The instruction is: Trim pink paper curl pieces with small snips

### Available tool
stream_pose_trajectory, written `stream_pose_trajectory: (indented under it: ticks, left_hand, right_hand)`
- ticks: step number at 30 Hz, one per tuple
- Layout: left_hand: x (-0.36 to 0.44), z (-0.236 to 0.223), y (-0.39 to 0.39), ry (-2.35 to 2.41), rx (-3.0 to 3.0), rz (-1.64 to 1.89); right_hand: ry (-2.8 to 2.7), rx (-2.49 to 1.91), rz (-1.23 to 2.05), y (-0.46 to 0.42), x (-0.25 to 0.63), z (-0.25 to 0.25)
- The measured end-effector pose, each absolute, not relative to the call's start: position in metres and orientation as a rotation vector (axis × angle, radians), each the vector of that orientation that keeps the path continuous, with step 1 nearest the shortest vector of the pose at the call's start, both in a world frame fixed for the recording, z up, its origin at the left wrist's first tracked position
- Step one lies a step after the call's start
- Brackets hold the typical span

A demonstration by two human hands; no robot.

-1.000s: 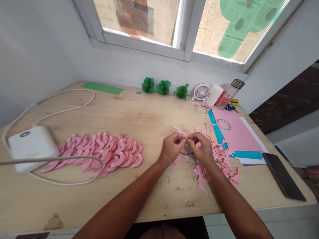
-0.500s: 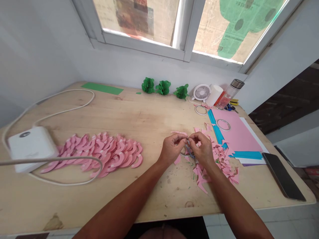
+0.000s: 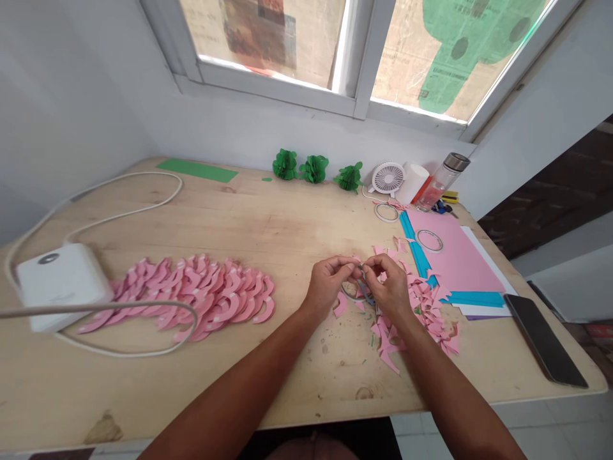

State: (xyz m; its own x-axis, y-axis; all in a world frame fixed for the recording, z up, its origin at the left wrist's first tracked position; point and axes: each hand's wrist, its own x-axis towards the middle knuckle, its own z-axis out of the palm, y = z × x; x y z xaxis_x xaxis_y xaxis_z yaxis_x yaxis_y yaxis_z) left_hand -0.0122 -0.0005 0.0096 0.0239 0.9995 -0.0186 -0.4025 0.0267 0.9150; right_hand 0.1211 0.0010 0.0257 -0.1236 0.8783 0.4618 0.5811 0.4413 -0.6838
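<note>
Left hand [image 3: 330, 282] and right hand [image 3: 389, 284] pinch a small piece [image 3: 360, 267], just above the pink scraps [image 3: 433, 312]! Printed window paper [image 3: 401, 61], unreadable. Clear bottle [image 3: 438, 182] shows pink, inside or behind, can't tell.

Matt paper scraps [image 3: 428, 313], wooden tabletop [image 3: 287, 220]

Your wooden table [image 3: 268, 220] carries, at left, a white device [image 3: 62, 281] and overlapping pink paper arcs [image 3: 225, 297]; at right, pink scraps [image 3: 430, 308], layered sheets [image 3: 462, 255] and a phone [image 3: 546, 338]; along the far edge, three green paper clusters [image 3: 315, 169].
</note>
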Motion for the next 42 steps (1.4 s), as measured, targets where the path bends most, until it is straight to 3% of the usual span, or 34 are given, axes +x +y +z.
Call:
stream_pose_trajectory:
  ticks: [6,14,21,42]
  left_hand:
    - [-0.013,0.008,0.001,0.919,0.845,1.364]
    - [-0.011,0.005,0.000,0.965,1.074,1.405]
    - [-0.011,0.001,-0.003,0.985,1.330,1.386]
    - [-0.008,0.003,-0.007,1.039,1.350,1.343]
  right_hand:
    - [-1.744,-1.253,0.519,0.002,0.122,0.026]
    - [-1.321,-1.200,1.120,0.007,0.124,0.023]
    - [-1.152,-1.082,1.314,0.010,0.125,0.023]
    - [-1.188,-1.181,1.305,0.006,0.125,0.025]
